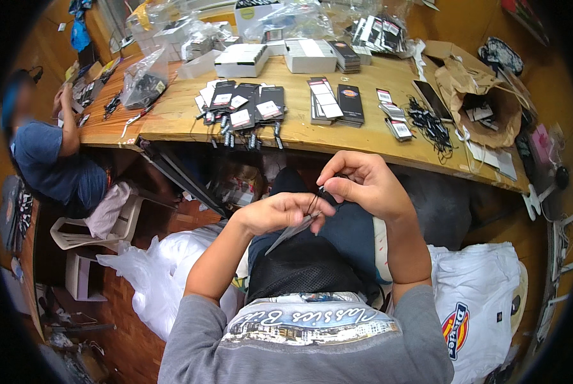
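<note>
My left hand is closed on a hang tag over my lap. The tag is seen at a slant, so its face is hard to read. Close beside it, my right hand pinches a thin black tag string, which loops down to the left fingers. On the wooden table ahead, black hang tags with white stickers lie in a spread, their strings hanging toward the edge. Right of them are stacked black tags, small white-labelled tags and a heap of loose black strings.
White boxes of cards and clear plastic bags line the table's back. A phone lies near an open paper bag. Another person sits at left. White garments and a white plastic bag flank me.
</note>
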Motion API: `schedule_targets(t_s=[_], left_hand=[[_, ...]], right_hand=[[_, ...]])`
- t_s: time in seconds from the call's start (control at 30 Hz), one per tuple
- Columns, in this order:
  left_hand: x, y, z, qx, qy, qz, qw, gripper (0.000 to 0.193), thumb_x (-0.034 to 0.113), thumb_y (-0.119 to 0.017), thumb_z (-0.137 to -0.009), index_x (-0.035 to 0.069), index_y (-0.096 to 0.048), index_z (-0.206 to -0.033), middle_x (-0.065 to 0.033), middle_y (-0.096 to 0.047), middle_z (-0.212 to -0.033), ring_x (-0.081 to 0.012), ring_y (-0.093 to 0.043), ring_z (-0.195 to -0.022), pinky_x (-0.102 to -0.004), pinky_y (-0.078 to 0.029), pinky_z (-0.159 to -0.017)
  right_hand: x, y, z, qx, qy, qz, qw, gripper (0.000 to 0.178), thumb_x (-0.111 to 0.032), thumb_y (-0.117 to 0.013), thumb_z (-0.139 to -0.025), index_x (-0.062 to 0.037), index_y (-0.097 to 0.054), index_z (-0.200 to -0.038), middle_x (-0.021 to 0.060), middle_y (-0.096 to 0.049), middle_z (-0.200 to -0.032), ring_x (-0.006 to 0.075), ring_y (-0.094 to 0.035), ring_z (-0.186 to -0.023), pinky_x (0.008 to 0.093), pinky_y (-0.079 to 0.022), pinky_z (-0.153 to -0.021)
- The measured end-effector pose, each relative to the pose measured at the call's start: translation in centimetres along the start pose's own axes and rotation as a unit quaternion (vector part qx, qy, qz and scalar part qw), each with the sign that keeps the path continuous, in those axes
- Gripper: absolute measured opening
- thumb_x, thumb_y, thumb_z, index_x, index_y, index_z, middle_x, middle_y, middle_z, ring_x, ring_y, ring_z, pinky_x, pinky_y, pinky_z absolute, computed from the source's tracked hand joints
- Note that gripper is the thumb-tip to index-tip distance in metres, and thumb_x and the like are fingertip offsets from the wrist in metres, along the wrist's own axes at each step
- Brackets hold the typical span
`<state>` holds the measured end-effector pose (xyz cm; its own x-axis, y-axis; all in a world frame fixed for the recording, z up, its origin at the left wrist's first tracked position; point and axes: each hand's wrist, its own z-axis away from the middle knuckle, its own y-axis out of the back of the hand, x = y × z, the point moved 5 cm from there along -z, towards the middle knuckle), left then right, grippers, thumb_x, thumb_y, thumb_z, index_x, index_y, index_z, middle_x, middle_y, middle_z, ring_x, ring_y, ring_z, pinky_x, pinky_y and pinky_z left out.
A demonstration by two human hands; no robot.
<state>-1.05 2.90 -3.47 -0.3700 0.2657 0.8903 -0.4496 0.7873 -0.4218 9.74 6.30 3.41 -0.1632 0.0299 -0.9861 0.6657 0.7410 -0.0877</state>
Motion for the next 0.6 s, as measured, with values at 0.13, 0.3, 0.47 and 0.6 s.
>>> schedule_targets(t_s=[0.13,0.3,0.47,0.6], left_hand=[[3.5,2.8,4.1,0.236,-0.014,-0.238,0.942,0.026,0.009,-0.069,-0.06,0.003,-0.06,-0.084,-0.0075,-0.057,-0.091,-0.0146,-0.05,-0.08,-0.0263,-0.037,-0.075],[15.6,2.6,9.4,0.448,-0.176,-0.709,0.515,0.019,-0.007,-0.058,-0.053,0.001,-0.058,-0.071,-0.0058,-0.054,-0.081,-0.0174,-0.05,-0.074,-0.027,-0.039,-0.069],[17.9,12.0,10.2,0.484,-0.185,-0.694,0.499,0.018,-0.015,-0.045,-0.063,-0.003,-0.053,-0.074,-0.0056,-0.051,-0.077,-0.0118,-0.053,-0.072,-0.02,-0.043,-0.059],[17.2,17.1,9.1,0.422,-0.06,-0.8,0.422,0.023,-0.011,-0.051,-0.058,0.004,-0.059,-0.075,-0.0081,-0.055,-0.076,-0.0233,-0.049,-0.08,-0.0308,-0.039,-0.07]], right_hand=[[-1.4,-0.9,-1.0,-0.014,0.034,0.062,0.997,0.012,-0.005,-0.055,-0.076,0.0011,-0.053,-0.086,0.003,-0.054,-0.071,0.0043,-0.047,-0.058,0.0155,-0.037,-0.051],[-2.8,-3.2,-1.5,-0.04,0.068,0.145,0.986,0.02,0.005,-0.043,-0.075,0.0001,-0.049,-0.094,0.0039,-0.05,-0.062,0.0079,-0.048,-0.057,0.0201,-0.039,-0.054],[0.0,-4.2,-4.7,-0.069,0.049,0.21,0.974,0.016,-0.002,-0.044,-0.077,-0.0027,-0.047,-0.093,0.0092,-0.056,-0.061,0.0165,-0.054,-0.053,0.0273,-0.043,-0.053],[0.4,3.7,-8.3,0.095,0.075,0.423,0.898,0.013,-0.006,-0.051,-0.075,-0.003,-0.057,-0.087,0.0115,-0.06,-0.072,0.0177,-0.059,-0.066,0.0271,-0.045,-0.062]])
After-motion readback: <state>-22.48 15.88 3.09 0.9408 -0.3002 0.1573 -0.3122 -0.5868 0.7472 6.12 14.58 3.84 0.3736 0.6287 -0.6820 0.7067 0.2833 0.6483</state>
